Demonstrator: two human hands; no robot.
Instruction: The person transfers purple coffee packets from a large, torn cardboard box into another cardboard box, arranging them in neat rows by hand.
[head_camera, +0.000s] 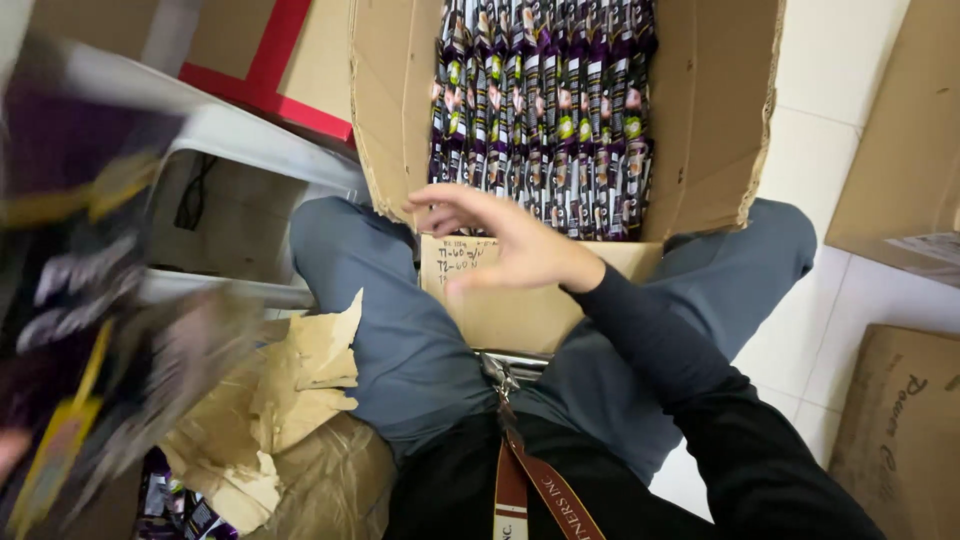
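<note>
The right hand hovers open-fingered at the near rim of the cardboard box, just before its packed sachets (purple, upright); the left hand's grip cannot be told.

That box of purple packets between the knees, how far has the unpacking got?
The cardboard box is open but its upright purple packets look tightly packed, so most are left. A blurred bunch of packets sits at the left, apparently held, though the left hand isn't clearly visible. The right hand hovers open and empty at the box's near edge.
</note>
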